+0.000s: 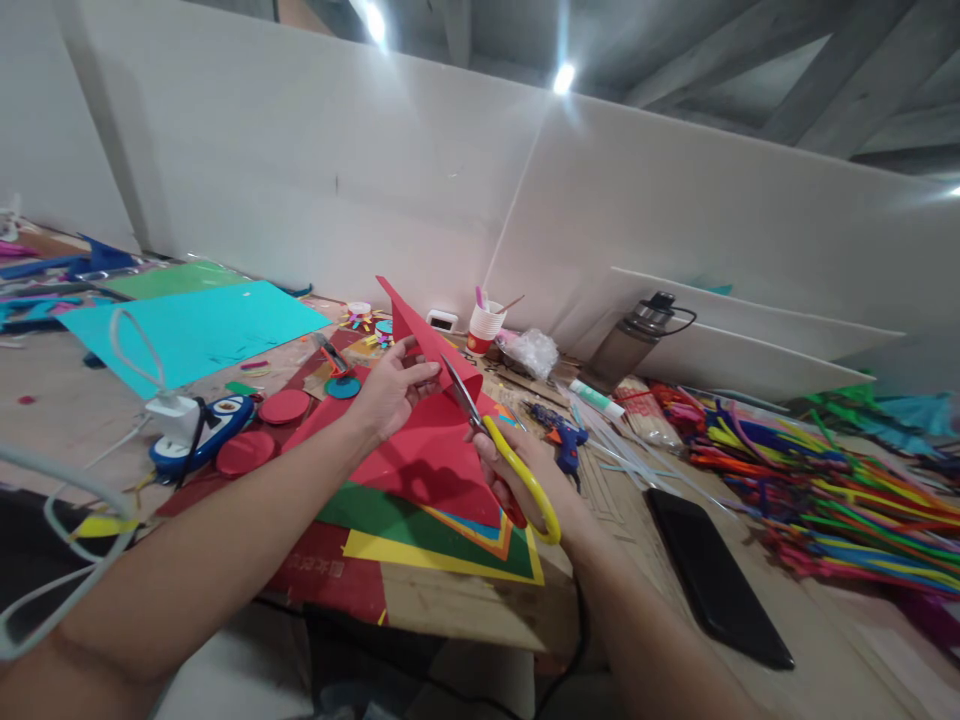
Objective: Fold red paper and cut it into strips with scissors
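My left hand (391, 392) pinches a red craft sheet (420, 335), which stands up from the table, its lower right part curling over. My right hand (546, 468) grips a pair of scissors with yellow handles (517, 462), the blades pointing up and away against the red sheet near my left fingertips. Whether the blades are closed on the sheet I cannot tell. Beneath both hands lies a stack of coloured sheets: another red sheet (427, 460) on top, then a green sheet (360, 512) and a yellow sheet (442, 558) showing at the near side.
Red discs (246, 453) and a blue power strip (187, 450) lie left, near a turquoise sheet (202, 325). Rightward are a glue gun (570, 445), glue stick (598, 399), bottle (626, 345), black phone (716, 580) and pipe cleaners (840, 490). Behind stands a paper cup (486, 325).
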The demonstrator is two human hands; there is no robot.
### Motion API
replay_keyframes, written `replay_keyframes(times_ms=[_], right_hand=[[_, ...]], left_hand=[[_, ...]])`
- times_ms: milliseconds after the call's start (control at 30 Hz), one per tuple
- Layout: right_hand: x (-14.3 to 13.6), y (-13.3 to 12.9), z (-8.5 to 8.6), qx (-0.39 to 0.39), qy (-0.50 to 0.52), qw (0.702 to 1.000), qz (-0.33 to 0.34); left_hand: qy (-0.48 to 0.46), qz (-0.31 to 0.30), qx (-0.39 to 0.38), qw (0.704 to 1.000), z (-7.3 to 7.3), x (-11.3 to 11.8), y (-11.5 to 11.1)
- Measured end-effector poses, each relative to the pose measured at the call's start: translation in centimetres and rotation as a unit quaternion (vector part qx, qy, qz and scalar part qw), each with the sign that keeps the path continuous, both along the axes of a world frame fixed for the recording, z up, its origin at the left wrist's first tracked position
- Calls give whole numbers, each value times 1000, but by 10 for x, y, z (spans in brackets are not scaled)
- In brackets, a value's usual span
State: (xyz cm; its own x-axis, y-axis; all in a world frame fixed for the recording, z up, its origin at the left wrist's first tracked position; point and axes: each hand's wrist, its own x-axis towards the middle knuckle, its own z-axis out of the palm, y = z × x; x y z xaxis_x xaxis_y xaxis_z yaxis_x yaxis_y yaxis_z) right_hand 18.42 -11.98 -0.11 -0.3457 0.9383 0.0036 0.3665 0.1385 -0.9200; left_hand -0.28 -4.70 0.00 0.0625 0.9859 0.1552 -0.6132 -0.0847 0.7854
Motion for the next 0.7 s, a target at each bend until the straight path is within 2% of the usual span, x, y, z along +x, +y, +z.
replay_keyframes(times_ms=[333, 700], right_hand=[[1, 0, -2, 5, -2, 1000, 4], [0, 2, -5, 38, -29, 999, -5]], left_hand=[[8, 1, -14, 1000, 0, -1, 0], [-8, -33, -5, 999, -3, 1, 0]])
